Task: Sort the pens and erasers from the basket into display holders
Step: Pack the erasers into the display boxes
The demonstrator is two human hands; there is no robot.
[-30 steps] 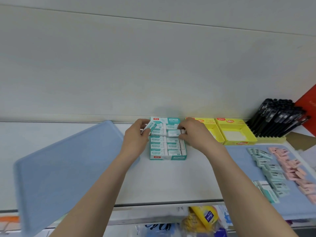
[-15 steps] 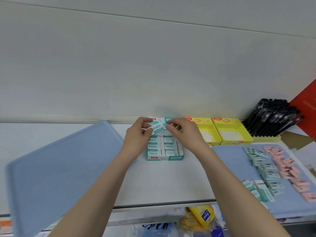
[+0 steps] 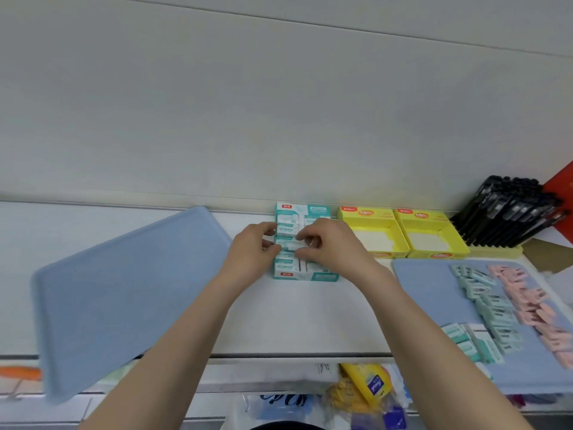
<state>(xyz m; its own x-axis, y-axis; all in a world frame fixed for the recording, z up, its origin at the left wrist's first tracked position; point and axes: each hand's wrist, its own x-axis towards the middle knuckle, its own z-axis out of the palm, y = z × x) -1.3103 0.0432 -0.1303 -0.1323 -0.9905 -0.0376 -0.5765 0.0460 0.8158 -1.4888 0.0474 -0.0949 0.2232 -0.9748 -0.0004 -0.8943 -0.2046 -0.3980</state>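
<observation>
A teal display box [image 3: 305,276] filled with teal-and-white erasers stands at the back of the white shelf. Both hands hover over its middle. My right hand [image 3: 331,243] pinches a small white-and-teal eraser [image 3: 292,246] between thumb and fingertips. My left hand [image 3: 252,251] has curled fingers touching the same eraser from the left. Two yellow display boxes [image 3: 434,226] stand to the right, showing white bottoms. Black pens [image 3: 508,218] fill a holder at the far right. Loose teal erasers [image 3: 493,308] and pink erasers [image 3: 527,302] lie on a blue tray [image 3: 424,283].
A second blue tray [image 3: 124,290] leans tilted at the left, overhanging the shelf's front edge. Below the shelf edge lie a yellow packet [image 3: 369,386] and plastic bags. A red board [image 3: 561,184] stands behind the pens. The wall runs close behind the boxes.
My right hand moved left from the box's right column and met the left hand over the middle. The eraser held up by the left hand is now lower, pinched between both hands.
</observation>
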